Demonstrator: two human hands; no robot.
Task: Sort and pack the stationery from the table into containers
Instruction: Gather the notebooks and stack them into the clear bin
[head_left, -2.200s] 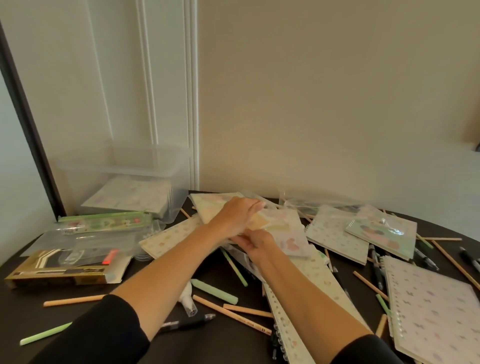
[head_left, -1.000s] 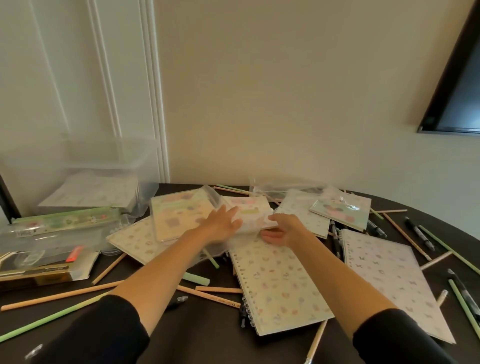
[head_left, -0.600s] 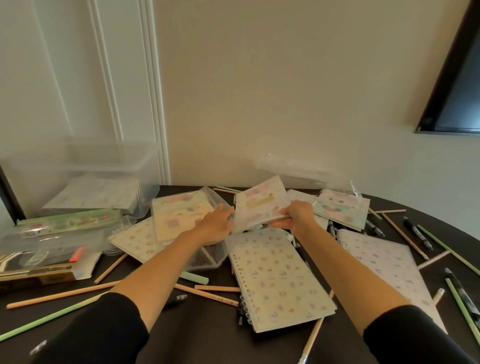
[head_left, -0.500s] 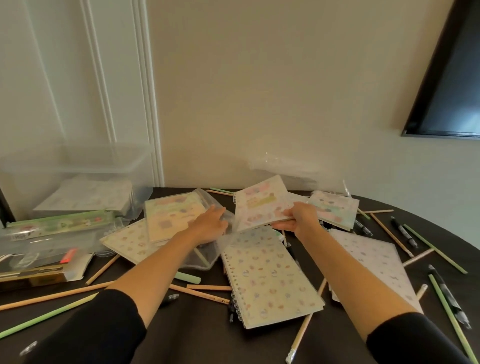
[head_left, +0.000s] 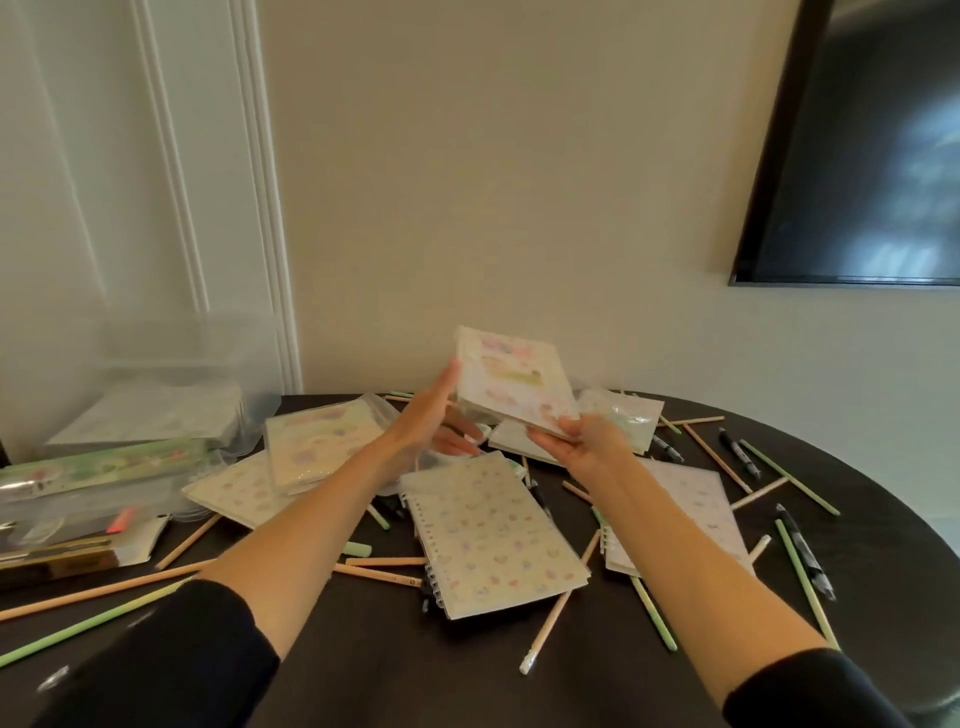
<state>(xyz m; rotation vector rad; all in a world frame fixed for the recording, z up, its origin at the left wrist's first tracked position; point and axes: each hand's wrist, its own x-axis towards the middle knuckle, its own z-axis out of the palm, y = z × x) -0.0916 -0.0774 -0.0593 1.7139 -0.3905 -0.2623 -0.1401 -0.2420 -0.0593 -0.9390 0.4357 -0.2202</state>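
- Two hands hold a small pastel notebook (head_left: 514, 383) lifted clear of the dark table (head_left: 363, 649), above and behind the large spiral notebook (head_left: 493, 530) lying flat at the middle.
- Left hand (head_left: 431, 421) is spread, its thumb pressed on the small notebook's left edge and its fingers beneath.
- Right hand (head_left: 582, 441) pinches the small notebook's near right corner from below.
- Small notebook tilts, cover toward the camera, its long axis running from upper left to lower right.
- Left of the spiral notebook lie a wrapped notebook (head_left: 322, 441) and, further back, a clear plastic bin (head_left: 171, 384) holding papers.
- Right of it lies another patterned notebook (head_left: 691, 509).
- Scattered pencils (head_left: 550, 623) and pens (head_left: 737, 452) ring the spiral notebook; nothing blocks the lifted one.
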